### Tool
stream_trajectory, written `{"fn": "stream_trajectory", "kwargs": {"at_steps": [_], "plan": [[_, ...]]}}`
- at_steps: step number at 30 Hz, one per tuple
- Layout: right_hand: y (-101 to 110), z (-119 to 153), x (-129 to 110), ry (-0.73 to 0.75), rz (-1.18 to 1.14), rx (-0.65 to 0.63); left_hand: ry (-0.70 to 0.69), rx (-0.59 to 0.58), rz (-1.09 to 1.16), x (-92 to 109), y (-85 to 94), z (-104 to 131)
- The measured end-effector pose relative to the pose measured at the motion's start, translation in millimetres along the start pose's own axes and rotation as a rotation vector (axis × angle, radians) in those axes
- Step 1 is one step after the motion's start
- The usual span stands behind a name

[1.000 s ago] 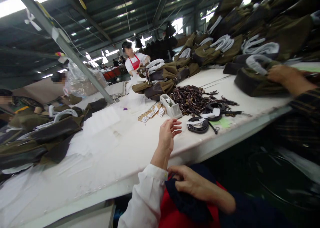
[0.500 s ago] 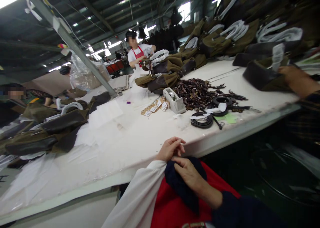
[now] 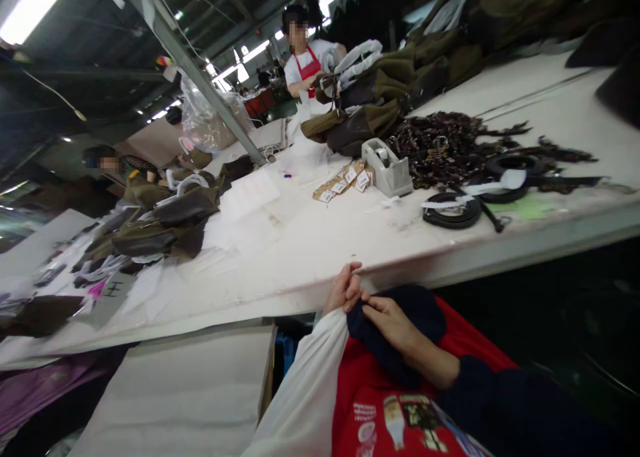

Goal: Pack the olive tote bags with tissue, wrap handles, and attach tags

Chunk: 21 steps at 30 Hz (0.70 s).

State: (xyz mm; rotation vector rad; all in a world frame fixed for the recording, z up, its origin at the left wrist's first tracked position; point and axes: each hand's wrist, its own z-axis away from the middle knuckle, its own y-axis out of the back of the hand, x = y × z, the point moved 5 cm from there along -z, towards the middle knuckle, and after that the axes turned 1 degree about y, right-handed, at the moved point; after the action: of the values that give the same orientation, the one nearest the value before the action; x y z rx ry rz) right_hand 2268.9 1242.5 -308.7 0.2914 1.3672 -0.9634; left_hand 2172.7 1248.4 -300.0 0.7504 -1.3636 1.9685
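Left hand (image 3: 343, 289) has drawn back to the edge of the white bench (image 3: 300, 247); fingers half-curled, grip unclear. Right hand (image 3: 395, 325) pinches bunched navy-blue cloth (image 3: 383, 351) by the left wrist, over red printed apron (image 3: 357, 373).

On the grey card (image 3: 109, 303) at the left of the table (image 3: 305, 243) stands one bold dark mark; it looks like a capital H set at a slant, though from this angle it could be another character. The brown tags (image 3: 343, 179) bear small white labels (image 3: 339, 187) with dark print too small to read. On the red apron (image 3: 350, 370), pale lettering (image 3: 365, 411) shows beside a printed bottle (image 3: 395, 423), too blurred to make out.
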Motion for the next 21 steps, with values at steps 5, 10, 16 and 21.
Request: {"fn": "stream_trajectory", "kwargs": {"at_steps": [5,10,16,21], "plan": [[3.2,-0.4,-15.4,-0.053,0.121,-0.153,0.009,0.154,-0.044,32.5,14.7,-3.3],[21.6,-8.5,-51.8,0.165,0.429,-0.076,-0.090,0.519,-0.159,132.3,85.0,13.9],[10.8,-22.7,-91.0,0.329,0.901,0.057,-0.257,0.877,-0.296,195.7,134.8,48.6],[-3.6,-38.2,-95.5,0.315,0.968,0.077,-0.314,0.734,-0.464,166.2,89.3,14.3]]}}
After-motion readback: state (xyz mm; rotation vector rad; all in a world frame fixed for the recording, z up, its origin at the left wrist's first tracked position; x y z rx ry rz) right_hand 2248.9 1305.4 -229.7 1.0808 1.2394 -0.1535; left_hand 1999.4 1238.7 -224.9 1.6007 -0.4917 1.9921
